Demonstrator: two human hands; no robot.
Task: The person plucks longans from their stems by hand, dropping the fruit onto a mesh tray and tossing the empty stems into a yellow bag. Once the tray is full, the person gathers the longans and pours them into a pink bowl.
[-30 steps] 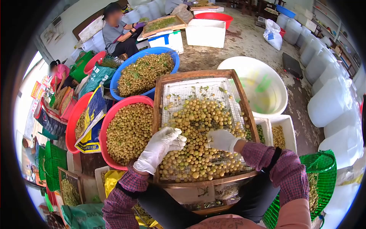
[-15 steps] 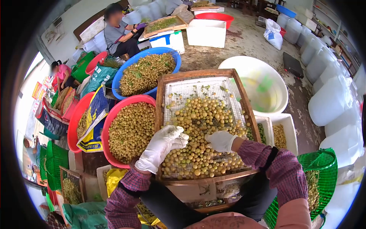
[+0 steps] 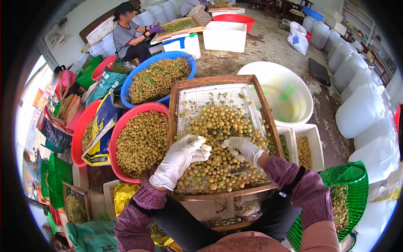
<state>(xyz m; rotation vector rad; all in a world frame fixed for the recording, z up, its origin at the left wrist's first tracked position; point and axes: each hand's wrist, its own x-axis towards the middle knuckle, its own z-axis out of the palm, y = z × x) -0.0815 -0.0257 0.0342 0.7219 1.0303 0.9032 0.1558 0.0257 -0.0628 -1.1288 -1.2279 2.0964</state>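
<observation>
A wooden-framed mesh tray (image 3: 171,126) sits before me, its wire screen covered with small round yellow-brown fruits (image 3: 222,122) and a few leaf bits toward the far end. My left hand (image 3: 183,157), in a white glove, is over the tray's left side with thumb and fingers pinched together. A thin stem-like bit seems to show at its fingertips, too small to name. My right hand (image 3: 244,149), gloved too, is just above the fruits with its fingers curled together, its tips pointing toward the left hand. What it holds, if anything, is hidden.
To the left stand a pink basin (image 3: 112,147) and a blue basin (image 3: 194,71), both full of fruit. Beyond the tray's right corner is a large white tub (image 3: 304,92). White foam boxes (image 3: 321,155) and a green basket (image 3: 357,180) flank my right. A co-worker (image 3: 126,38) sits behind.
My right hand has lifted slightly from the fruits and turned, so its fingertips now point toward my left hand. The left hand stays pinched in nearly the same place. The view has shifted a little.
</observation>
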